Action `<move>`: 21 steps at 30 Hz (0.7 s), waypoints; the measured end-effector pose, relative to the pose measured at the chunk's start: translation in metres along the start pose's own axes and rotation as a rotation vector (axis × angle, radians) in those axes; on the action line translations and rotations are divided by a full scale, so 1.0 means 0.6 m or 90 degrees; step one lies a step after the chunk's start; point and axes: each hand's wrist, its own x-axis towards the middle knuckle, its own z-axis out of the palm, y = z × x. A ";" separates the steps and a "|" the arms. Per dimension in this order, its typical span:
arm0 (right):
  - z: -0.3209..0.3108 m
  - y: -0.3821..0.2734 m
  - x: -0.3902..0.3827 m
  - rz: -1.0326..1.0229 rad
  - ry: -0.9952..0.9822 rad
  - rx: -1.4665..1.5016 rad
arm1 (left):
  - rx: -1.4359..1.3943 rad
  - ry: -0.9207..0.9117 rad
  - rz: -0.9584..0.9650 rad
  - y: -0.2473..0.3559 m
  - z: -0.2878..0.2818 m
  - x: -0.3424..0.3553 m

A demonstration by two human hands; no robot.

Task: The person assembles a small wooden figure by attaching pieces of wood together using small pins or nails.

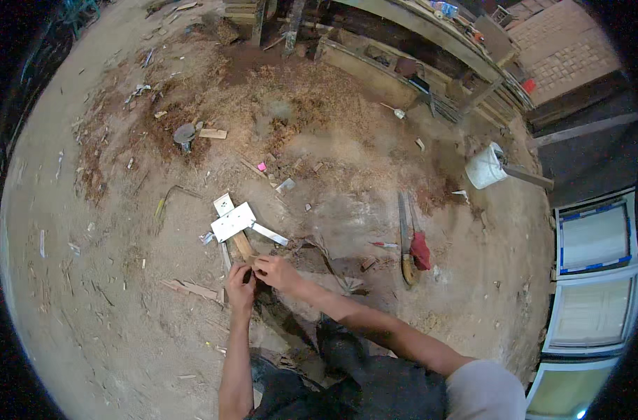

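My left hand and my right hand meet low in the middle of the view, close together. Both have their fingers bent and closed. The right fingertips lie at the near end of a wooden strip, seemingly gripping it. Whatever the left fingers pinch is too small or hidden to make out. Just beyond, a white board with small dark holes lies across the strip. A narrower white piece sticks out past its far edge, and a white slat slants away to the right.
On the dirt floor to the right lie a handsaw and a red cloth. A white bucket stands farther right, near framed panels. A short post rises at the far left. Wood scraps lie beside my left hand.
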 end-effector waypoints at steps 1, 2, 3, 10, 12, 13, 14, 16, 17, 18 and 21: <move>0.003 0.002 0.000 -0.012 0.008 -0.009 | -0.004 -0.005 -0.011 -0.001 0.000 -0.001; 0.007 0.004 0.000 -0.024 0.016 -0.018 | -0.007 -0.009 -0.022 -0.002 0.000 -0.002; 0.006 0.005 -0.001 -0.035 0.025 -0.030 | -0.013 -0.015 -0.033 0.004 0.001 -0.002; 0.018 -0.005 0.015 -0.067 0.009 -0.045 | -0.034 -0.007 -0.023 -0.018 -0.016 -0.003; 0.025 -0.003 0.013 -0.061 0.000 -0.060 | -0.036 -0.013 -0.039 -0.040 -0.010 -0.013; 0.025 0.004 0.009 -0.050 -0.004 -0.057 | -0.037 -0.018 -0.050 -0.038 -0.002 -0.016; 0.024 0.011 0.006 -0.040 -0.009 -0.053 | -0.040 -0.020 -0.077 -0.035 0.005 -0.020; 0.029 0.017 -0.001 -0.024 -0.003 -0.036 | 0.000 -0.029 -0.066 -0.016 0.002 -0.017; 0.029 0.020 -0.006 -0.018 0.007 -0.029 | 0.019 -0.033 -0.061 -0.009 0.004 -0.015; 0.029 0.018 -0.004 -0.016 0.018 -0.020 | 0.036 -0.030 -0.047 -0.010 0.003 -0.013; 0.024 0.016 0.002 -0.041 0.020 -0.022 | 0.054 -0.026 -0.028 -0.005 0.003 -0.008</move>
